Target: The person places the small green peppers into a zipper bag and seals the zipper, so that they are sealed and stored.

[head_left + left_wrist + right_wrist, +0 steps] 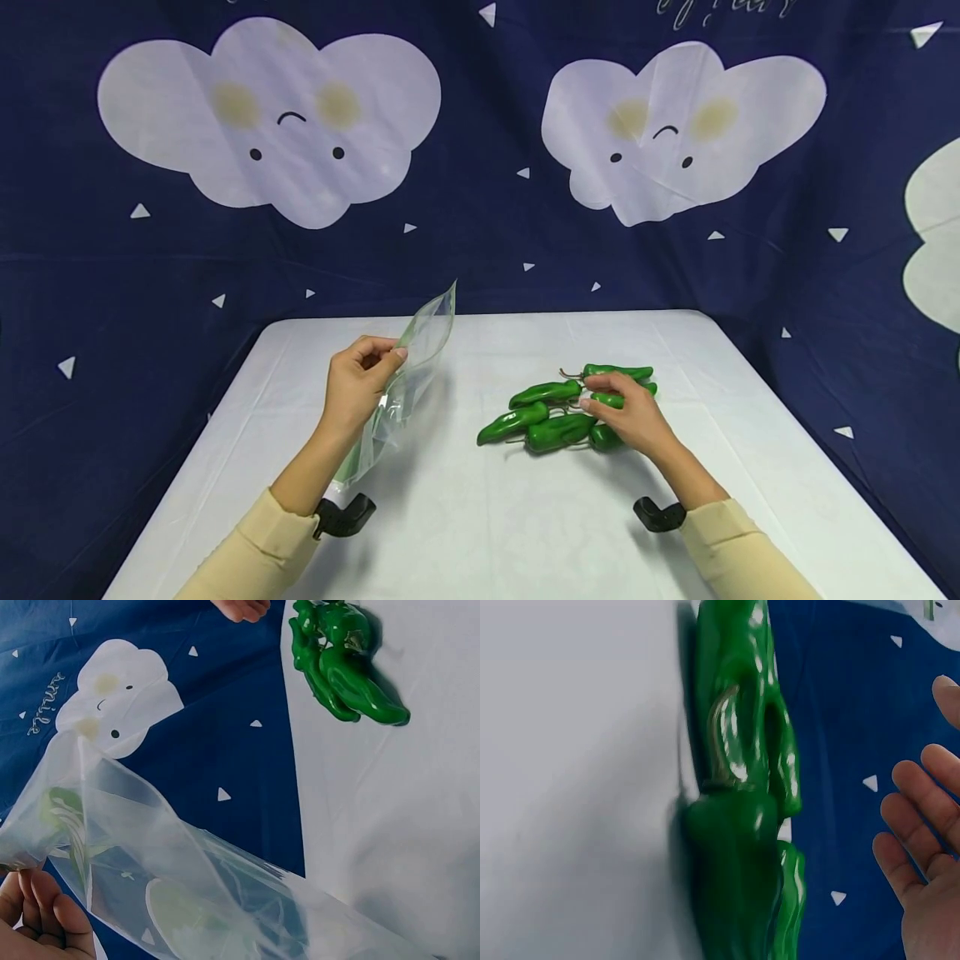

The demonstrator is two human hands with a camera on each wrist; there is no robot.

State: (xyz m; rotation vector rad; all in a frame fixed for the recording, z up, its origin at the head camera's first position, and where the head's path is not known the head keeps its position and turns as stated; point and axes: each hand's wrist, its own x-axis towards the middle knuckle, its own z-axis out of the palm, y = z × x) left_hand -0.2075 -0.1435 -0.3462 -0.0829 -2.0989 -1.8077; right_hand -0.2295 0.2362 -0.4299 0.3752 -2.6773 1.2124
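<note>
Loosely curved right hand (630,412) above peppers (558,432); left hand (356,383) pinching bag (402,392).

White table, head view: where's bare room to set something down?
Free on the table: the near-centre stretch between left sleeve and right sleeve; the strip between clear bag and green peppers; the right side, between right hand and table edge. Crowded: the pepper cluster, under the right hand, and around the bag in the left hand.

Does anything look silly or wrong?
Yes: in the head view, the white cloud prints on the dark blue cloth backdrop look upside down, their mouths above their eyes. The long, glossy green peppers look fine.
</note>
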